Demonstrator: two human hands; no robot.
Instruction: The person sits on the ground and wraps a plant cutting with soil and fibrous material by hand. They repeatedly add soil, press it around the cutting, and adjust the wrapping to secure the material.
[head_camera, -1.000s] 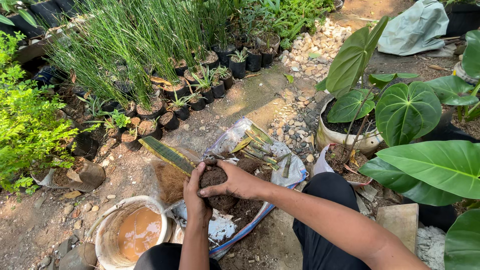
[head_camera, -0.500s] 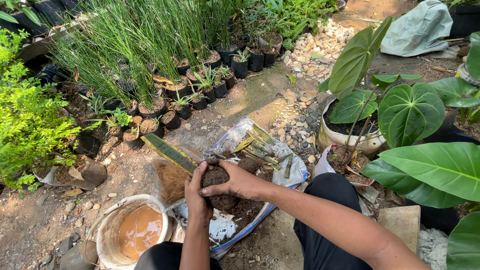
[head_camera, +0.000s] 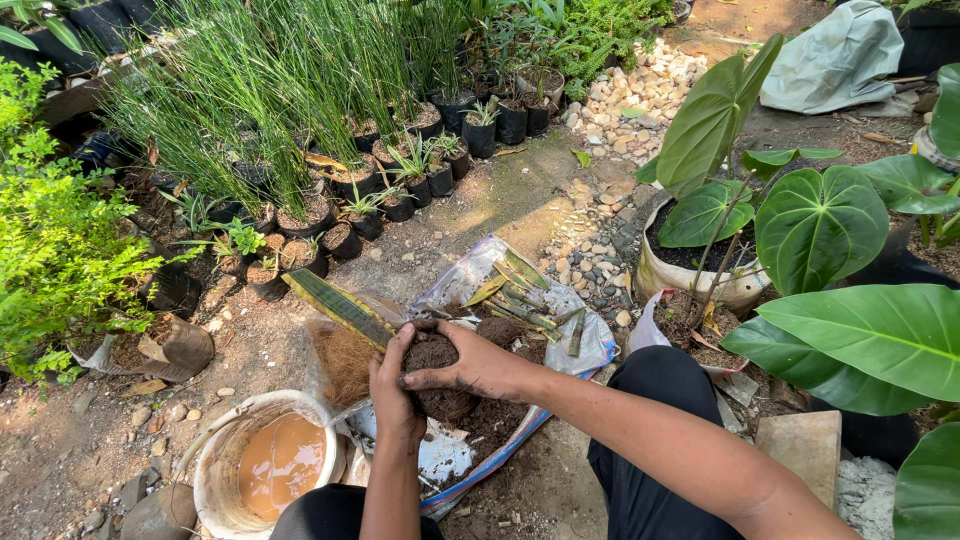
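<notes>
From the head camera, both hands meet over an open plastic sack (head_camera: 575, 345) spread on the bare ground. The left hand (head_camera: 392, 385) curls its fingers around the near side of a small black nursery bag filled with dark soil (head_camera: 440, 385), gripping it from the left. The right hand (head_camera: 478, 362) lies across the top of that soil, fingers bent and pressed down on it, thumb toward the left hand. The bag of soil sits just above the sack, over a heap of loose dark potting mix (head_camera: 490, 425). A long striped green leaf cutting (head_camera: 338, 305) sticks out from behind the left hand, slanting up and to the left. More cut leaf pieces (head_camera: 520, 295) lie on the far part of the sack. A clump of brown coconut fibre (head_camera: 345, 360) rests just beside the left hand. A white bucket of muddy water (head_camera: 270, 465) stands near the left forearm. Rows of small black potted plants (head_camera: 400, 185) stand well apart, farther back.
</notes>
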